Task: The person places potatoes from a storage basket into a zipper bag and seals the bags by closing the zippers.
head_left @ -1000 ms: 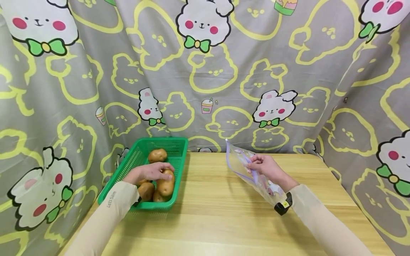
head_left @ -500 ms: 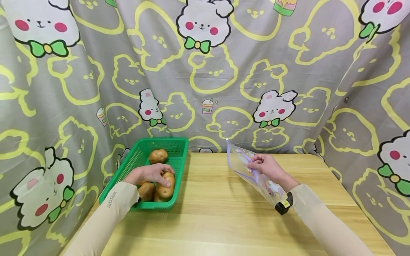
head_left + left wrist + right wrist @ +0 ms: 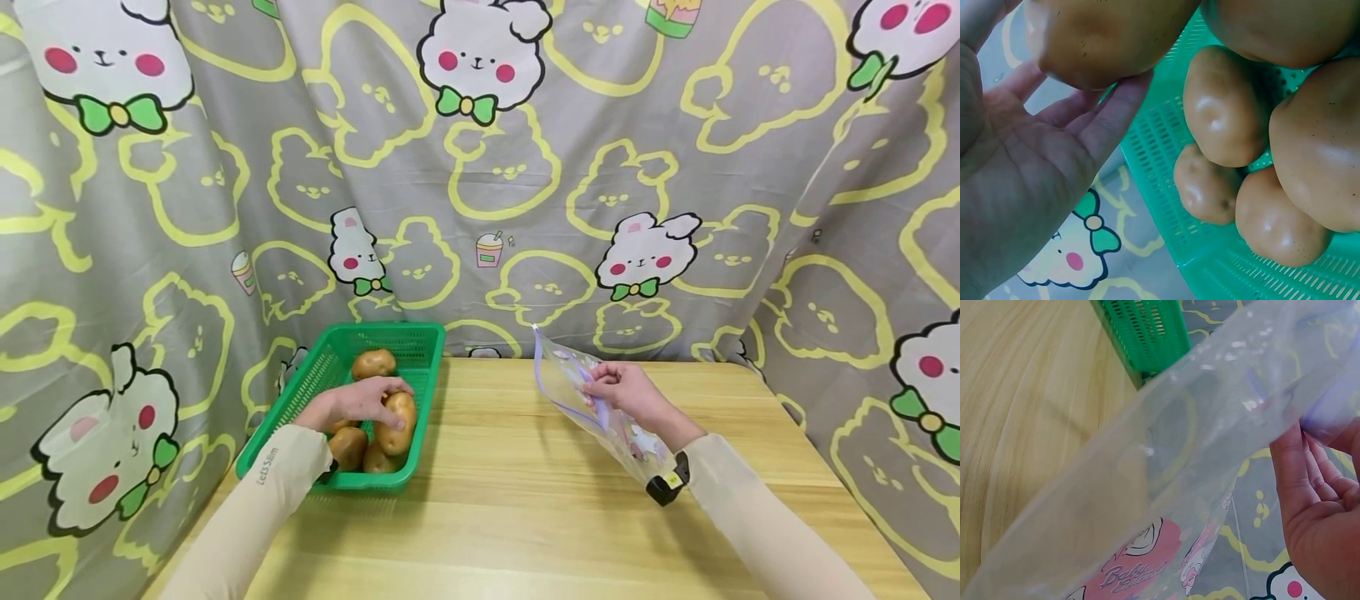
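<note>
In the head view my left hand (image 3: 363,402) reaches into a green plastic basket (image 3: 360,481) and grips a smooth brown potato (image 3: 399,423) between thumb and fingers. The left wrist view shows the same potato (image 3: 1110,37) against the fingertips, above several others (image 3: 1225,109). Over the right part of the table, my right hand (image 3: 633,393) pinches the purple-edged top of a clear zip bag (image 3: 628,446). The bag slants down toward the wrist, its mouth spread apart. In the right wrist view, pink printing (image 3: 1141,556) shows on the bag.
A light wooden table (image 3: 487,500) carries the basket at its left. Grey curtain (image 3: 517,200) with cartoon prints surrounds the table's back and sides. Another potato (image 3: 373,363) lies at the basket's far end.
The potato in my left hand has risen slightly and shifted a little to the right, uncovering more of the potato beneath it. My right hand and the bag hold nearly still.
</note>
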Motion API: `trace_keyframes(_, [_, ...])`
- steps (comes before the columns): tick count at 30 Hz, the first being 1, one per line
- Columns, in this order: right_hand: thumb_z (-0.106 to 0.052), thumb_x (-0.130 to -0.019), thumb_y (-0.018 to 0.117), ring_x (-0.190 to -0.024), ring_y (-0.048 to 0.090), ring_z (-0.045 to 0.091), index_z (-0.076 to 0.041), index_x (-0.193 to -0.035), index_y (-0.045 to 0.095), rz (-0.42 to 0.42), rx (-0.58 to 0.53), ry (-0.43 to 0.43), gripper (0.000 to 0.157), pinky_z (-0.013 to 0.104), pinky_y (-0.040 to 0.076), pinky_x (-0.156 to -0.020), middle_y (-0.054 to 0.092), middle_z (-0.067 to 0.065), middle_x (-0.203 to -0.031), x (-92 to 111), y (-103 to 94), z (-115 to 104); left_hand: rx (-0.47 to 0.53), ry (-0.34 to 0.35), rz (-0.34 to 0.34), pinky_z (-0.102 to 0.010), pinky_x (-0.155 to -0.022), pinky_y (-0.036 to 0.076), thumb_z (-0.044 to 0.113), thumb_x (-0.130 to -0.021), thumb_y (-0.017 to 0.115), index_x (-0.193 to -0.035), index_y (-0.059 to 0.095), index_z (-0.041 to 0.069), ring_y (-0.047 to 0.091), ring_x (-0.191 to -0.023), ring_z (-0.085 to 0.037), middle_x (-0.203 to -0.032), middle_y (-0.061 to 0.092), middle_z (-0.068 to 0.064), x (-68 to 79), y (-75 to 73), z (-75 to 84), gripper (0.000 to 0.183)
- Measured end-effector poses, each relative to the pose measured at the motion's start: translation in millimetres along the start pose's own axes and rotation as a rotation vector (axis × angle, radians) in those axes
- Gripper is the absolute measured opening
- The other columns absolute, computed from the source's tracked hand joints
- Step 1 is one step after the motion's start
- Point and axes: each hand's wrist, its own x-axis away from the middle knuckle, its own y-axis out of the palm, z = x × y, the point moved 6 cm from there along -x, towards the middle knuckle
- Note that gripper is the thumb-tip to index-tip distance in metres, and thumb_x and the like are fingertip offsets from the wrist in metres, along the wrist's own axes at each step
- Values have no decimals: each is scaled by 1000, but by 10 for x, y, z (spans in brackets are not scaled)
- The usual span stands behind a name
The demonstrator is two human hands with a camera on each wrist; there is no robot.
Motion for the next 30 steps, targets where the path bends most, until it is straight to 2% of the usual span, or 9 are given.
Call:
trace_keyframes(4, [-10, -89, 66, -67, 64, 17, 6, -94, 56, -5, 0, -17, 19, 23, 45, -52, 66, 10, -74, -12, -2, 2, -7, -7, 19, -37, -79, 48, 22, -84, 72, -129, 49, 1, 56, -95, -22, -110, 58, -10, -11, -18, -5, 54])
trace_keyframes(7, [-11, -88, 66, -68, 64, 17, 5, -95, 55, -6, -7, -14, 20, 23, 46, -53, 66, 10, -75, -15, -7, 9, -13, -16, 31, -37, -79, 48, 23, -84, 72, -128, 50, 4, 56, -94, -21, -108, 58, -9, -20, -28, -2, 53])
trace_keyframes(11, [-11, -88, 67, -68, 64, 17, 4, -97, 54, 3, -17, 4, 22, 24, 48, -55, 66, 9, -75, -10, -19, 21, -4, -48, 50, -38, -80, 47, 25, -84, 72, -130, 50, 8, 54, -96, -22, -110, 56, -9, -30, -59, 15, 54])
trace_keyframes(14, [-10, -88, 67, -69, 64, 18, 5, -97, 54, 9, -11, 3, 22, 24, 47, -54, 66, 8, -75, -9, -30, 22, 10, -51, 74, -39, -81, 48, 25, -84, 72, -132, 49, 5, 54, -99, -24, -114, 54, -11, -43, -118, 59, 57])
trace_keyframes(19, [-10, -89, 66, -68, 64, 16, 6, -96, 53, -2, -14, -6, 22, 24, 47, -54, 66, 8, -75, -9, -26, 13, 33, -25, 132, -40, -79, 49, 22, -84, 72, -131, 49, 5, 54, -97, -27, -116, 54, -15, -71, -246, 190, 55])
trace_keyframes(23, [-10, -89, 66, -68, 64, 15, 7, -96, 53, -7, -16, -11, 23, 23, 46, -54, 66, 6, -74, -12, -22, -2, 52, -37, 187, -41, -84, 47, 24, -84, 70, -134, 47, 8, 56, -98, -24, -117, 57, -12, -109, -328, 294, 57])
trace_keyframes(27, [-10, -89, 66, -67, 63, 14, 7, -95, 53, -2, -22, -12, 22, 23, 46, -54, 66, 5, -73, -19, -23, -14, 69, -44, 246, -40, -85, 47, 27, -85, 70, -134, 46, 9, 58, -96, -23, -113, 59, -9, -198, -373, 420, 58])
trace_keyframes(30, [-9, -89, 65, -67, 63, 13, 7, -95, 53, -2, -35, -16, 22, 24, 48, -55, 66, 5, -73, -33, -26, -6, 100, -11, 278, -38, -80, 49, 27, -85, 71, -129, 49, 8, 59, -91, -22, -108, 60, -9, -285, -372, 542, 53])
